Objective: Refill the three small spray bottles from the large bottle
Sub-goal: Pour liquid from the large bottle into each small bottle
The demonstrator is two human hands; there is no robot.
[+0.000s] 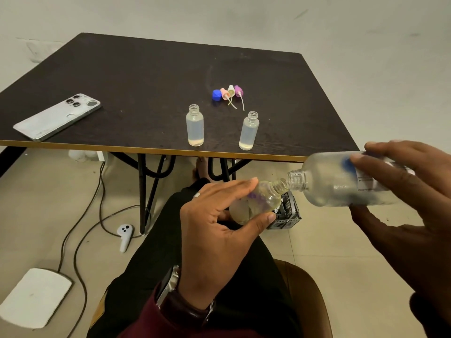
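My left hand (214, 225) curls round a small bottle (258, 201), tilted right. My right hand (400, 191) grips the large bottle (341, 181) near-horizontal — necks touching, below the table's (146, 81) near edge.

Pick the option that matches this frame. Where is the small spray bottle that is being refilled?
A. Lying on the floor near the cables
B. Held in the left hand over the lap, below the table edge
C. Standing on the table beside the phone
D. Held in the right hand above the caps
B: the left hand grips the small spray bottle over the lap, tilted, its neck meeting the mouth of the large bottle held by the right hand.
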